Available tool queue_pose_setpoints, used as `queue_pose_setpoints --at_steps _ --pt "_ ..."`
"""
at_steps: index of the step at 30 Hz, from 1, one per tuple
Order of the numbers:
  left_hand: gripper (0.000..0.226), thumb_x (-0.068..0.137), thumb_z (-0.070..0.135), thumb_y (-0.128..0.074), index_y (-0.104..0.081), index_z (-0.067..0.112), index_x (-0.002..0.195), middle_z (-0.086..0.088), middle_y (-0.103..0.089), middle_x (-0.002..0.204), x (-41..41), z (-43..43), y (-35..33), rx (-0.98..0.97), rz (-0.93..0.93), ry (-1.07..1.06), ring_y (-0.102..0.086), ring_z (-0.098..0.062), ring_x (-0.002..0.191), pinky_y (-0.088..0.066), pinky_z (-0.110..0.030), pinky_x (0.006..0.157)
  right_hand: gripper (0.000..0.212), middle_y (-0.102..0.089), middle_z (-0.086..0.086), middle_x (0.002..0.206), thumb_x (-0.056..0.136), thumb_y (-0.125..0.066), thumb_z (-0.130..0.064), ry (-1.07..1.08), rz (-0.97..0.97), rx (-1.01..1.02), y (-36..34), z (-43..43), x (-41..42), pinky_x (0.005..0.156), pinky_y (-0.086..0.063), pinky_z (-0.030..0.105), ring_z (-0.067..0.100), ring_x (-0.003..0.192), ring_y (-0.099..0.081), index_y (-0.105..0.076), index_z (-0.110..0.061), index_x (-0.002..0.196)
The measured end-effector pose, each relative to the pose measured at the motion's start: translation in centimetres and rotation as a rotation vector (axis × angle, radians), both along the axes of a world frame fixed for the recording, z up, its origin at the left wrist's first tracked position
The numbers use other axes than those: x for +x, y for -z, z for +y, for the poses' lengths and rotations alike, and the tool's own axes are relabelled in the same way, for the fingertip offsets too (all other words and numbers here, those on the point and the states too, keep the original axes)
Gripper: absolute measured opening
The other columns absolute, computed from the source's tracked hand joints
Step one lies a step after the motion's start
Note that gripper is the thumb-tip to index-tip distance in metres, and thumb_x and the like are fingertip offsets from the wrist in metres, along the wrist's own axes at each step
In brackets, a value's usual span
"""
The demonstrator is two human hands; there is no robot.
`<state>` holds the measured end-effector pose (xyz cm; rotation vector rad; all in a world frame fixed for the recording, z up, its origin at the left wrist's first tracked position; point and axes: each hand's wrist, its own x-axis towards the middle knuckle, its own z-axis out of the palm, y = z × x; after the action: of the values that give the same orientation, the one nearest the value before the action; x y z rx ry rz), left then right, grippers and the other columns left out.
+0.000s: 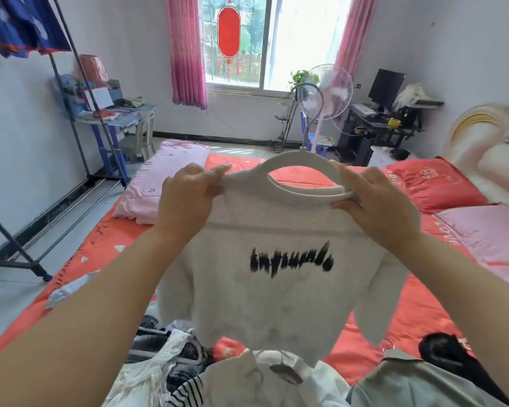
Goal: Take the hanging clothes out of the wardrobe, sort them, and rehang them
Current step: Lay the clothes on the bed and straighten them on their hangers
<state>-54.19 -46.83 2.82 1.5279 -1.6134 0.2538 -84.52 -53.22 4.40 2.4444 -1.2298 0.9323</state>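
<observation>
Head view: your left hand (185, 198) pinches the sweater (276, 289) at its shoulder edge, fingers curled on the fabric. Your right hand (373, 207) is curled round the collar and the hanger (300, 161) arm on the other side. The sweater hangs between and below your hands, above the bed (423, 318). The hanger sits in the neck opening, hook up.

Below your hands there's a pile of clothes (177, 356) on the bed, some with hangers, so removal looks mostly done. Far up-left of your left hand is the rack (101, 118) with one blue garment (21, 22) on it.

Judgement: mid-task, seating the sweater on the hanger, not yet on the rail. Left to do: hang it, then work through the pile.
</observation>
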Motion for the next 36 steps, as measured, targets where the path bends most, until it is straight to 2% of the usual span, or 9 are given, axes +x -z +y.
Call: queue_pose_setpoints --at_steps 5,10,15,19,25,28,31,33,36 --pt "0.040 0.075 0.019 -0.057 -0.068 0.017 0.114 -0.014 -0.064 0.083 -1.1 -3.9 3.7 0.052 -0.031 0.013 -0.062 -0.035 0.084 -0.050 -0.049 0.075 0.063 -0.053 0.012 0.089 0.076 -0.072 -0.033 -0.006 -0.022 0.052 4.4 -3.1 -1.1 0.056 -0.043 0.035 0.036 0.070 -0.059 -0.049 -0.023 0.133" --pt "0.040 0.074 0.020 -0.059 -0.068 0.019 0.113 -0.011 -0.063 0.080 -1.2 -8.1 8.4 0.096 -0.051 0.023 -0.063 -0.035 0.078 -0.051 -0.047 0.072 0.063 -0.047 0.002 0.085 0.077 -0.068 -0.039 0.018 -0.021 0.168 9.5 -6.4 -1.4 0.056 -0.039 0.033 0.033 0.067 -0.057 -0.036 -0.036 0.131" --pt "0.039 0.074 0.022 -0.058 -0.069 0.019 0.111 -0.012 -0.063 0.078 -0.8 -11.7 14.6 0.207 -0.045 0.042 -0.063 -0.036 0.075 -0.052 -0.046 0.070 0.064 -0.039 -0.006 0.090 0.084 -0.062 -0.040 0.071 0.023 0.342 15.3 -9.4 -1.0 0.066 -0.040 0.034 0.032 0.080 -0.056 -0.028 -0.049 0.137" --pt "0.043 0.073 0.026 -0.054 -0.070 0.018 0.112 -0.015 -0.064 0.081 -0.4 -13.1 20.2 0.351 -0.007 -0.017 -0.063 -0.037 0.080 -0.047 -0.042 0.072 0.069 -0.038 -0.004 0.092 0.086 -0.060 -0.039 0.104 0.120 0.430 19.7 -11.1 0.2 0.073 -0.038 0.036 0.031 0.090 -0.054 -0.023 -0.039 0.144" --pt "0.046 0.075 0.021 -0.055 -0.065 0.010 0.118 -0.018 -0.065 0.091 0.1 -14.8 26.0 0.382 0.026 -0.045 -0.061 -0.040 0.087 -0.045 -0.046 0.077 0.076 -0.041 0.000 0.089 0.082 -0.067 -0.035 0.076 0.067 0.513 25.7 -14.2 0.9 0.073 -0.043 0.038 0.031 0.082 -0.054 -0.020 -0.043 0.141" --pt "0.057 0.081 0.014 -0.067 -0.049 0.013 0.135 -0.017 -0.053 0.128 -0.3 -15.1 28.9 0.435 0.038 -0.086 -0.048 -0.036 0.119 -0.033 -0.045 0.099 0.074 -0.045 0.006 0.105 0.084 -0.064 -0.036 0.159 0.025 0.583 28.6 -16.9 1.3 0.092 -0.039 0.038 0.032 0.105 -0.050 -0.021 -0.041 0.144" --pt "0.068 0.087 0.023 -0.062 -0.029 0.022 0.146 -0.009 -0.029 0.150 -1.1 -13.8 32.4 0.591 0.011 -0.081 -0.026 -0.027 0.138 -0.018 -0.039 0.112 0.076 -0.012 0.008 0.154 0.093 -0.048 -0.045 0.419 0.217 0.697 32.4 -18.5 1.9 0.115 -0.007 0.039 0.028 0.143 -0.009 0.002 -0.035 0.148" --pt "0.068 0.091 0.028 -0.056 -0.020 0.026 0.148 -0.005 -0.020 0.154 -1.6 -12.2 35.4 0.728 -0.010 -0.064 -0.018 -0.022 0.141 -0.015 -0.036 0.114 0.075 0.001 0.003 0.158 0.095 -0.045 -0.042 0.421 0.230 0.771 35.4 -17.5 2.5 0.116 0.000 0.040 0.025 0.145 0.002 0.006 -0.031 0.149" --pt "0.068 0.091 0.031 -0.056 -0.020 0.025 0.148 -0.002 -0.024 0.152 -2.1 -9.0 39.6 0.847 -0.016 -0.026 -0.023 -0.020 0.139 -0.021 -0.033 0.111 0.070 -0.011 0.002 0.156 0.096 -0.048 -0.033 0.338 0.179 0.830 40.1 -13.5 2.8 0.115 -0.007 0.037 0.022 0.144 -0.007 -0.005 -0.025 0.150"
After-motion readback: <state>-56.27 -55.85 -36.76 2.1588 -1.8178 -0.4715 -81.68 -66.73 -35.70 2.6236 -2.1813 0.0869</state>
